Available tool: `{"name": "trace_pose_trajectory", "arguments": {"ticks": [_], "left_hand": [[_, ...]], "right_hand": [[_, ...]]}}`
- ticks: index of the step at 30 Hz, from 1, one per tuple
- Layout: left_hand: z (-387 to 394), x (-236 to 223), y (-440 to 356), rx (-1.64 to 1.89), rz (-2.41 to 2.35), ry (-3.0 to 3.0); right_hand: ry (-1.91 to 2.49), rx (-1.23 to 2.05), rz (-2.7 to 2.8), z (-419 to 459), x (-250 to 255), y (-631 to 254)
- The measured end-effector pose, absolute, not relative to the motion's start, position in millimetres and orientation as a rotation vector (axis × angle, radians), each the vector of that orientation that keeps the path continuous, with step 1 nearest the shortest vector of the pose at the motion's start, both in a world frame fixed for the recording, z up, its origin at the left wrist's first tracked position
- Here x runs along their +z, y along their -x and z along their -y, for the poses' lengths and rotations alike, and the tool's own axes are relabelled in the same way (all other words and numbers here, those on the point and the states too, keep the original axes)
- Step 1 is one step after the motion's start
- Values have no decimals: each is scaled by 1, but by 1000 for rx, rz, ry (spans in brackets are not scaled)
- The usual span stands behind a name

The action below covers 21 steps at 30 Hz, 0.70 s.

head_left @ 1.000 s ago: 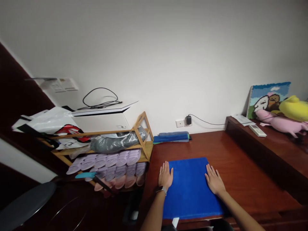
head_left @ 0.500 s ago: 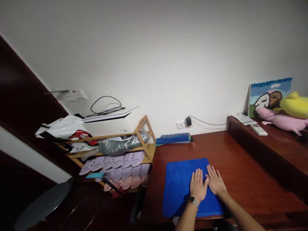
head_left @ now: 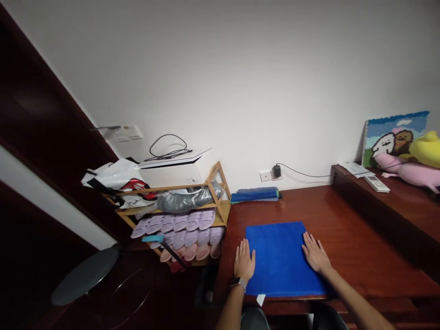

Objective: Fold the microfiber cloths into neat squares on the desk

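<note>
A blue towel [head_left: 281, 259] lies folded flat on the dark red wooden desk [head_left: 347, 243], near its front edge. My left hand [head_left: 244, 262], with a watch on the wrist, rests flat on the towel's left edge with fingers stretched out. On the towel's right edge lies my right hand [head_left: 315, 253], also flat with fingers spread. Neither hand holds anything. A small white tag [head_left: 260, 299] hangs from the towel's front edge.
Folded blue cloths [head_left: 255, 195] lie at the back of the desk by a wall socket with a charger [head_left: 277, 172]. A wooden shoe rack [head_left: 187, 217] with several slippers stands left. Plush toys [head_left: 410, 167] and a remote [head_left: 376, 184] sit on the raised shelf right. A stool [head_left: 85, 275] stands lower left.
My left hand has slid from beside my right hand back across the towel to its left edge. The right hand stays on the right edge.
</note>
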<state>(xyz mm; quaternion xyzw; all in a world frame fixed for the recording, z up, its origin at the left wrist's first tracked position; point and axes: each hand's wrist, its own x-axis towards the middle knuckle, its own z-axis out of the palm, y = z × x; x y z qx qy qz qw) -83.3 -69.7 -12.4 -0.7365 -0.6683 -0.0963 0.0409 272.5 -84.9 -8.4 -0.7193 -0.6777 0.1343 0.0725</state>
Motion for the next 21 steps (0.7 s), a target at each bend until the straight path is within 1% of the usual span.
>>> {"name": "trace_pose_trajectory", "arguments": {"ticks": [4,8,13,16,19,21], "left_hand": [[69,-11,81,-325,2040,2247],[69,-9,82,-319,2020,2253],[66,-8,85,-277,2023,2256],[66,-3,88,-282,2003,2234],[72,6,70,-342,1911,2258],[80,10,37,-381,1817,2365]], "right_hand": [[2117,384,2055,111,-18,-268],[2118,312,1997,122,-16,-263],[2092,389,2000,122,-7,-268],[2042,379,2003,123,-8,-272],[1994,368,1983,124,-10,-273],[1979,372,1979,124,-10,-273]]}}
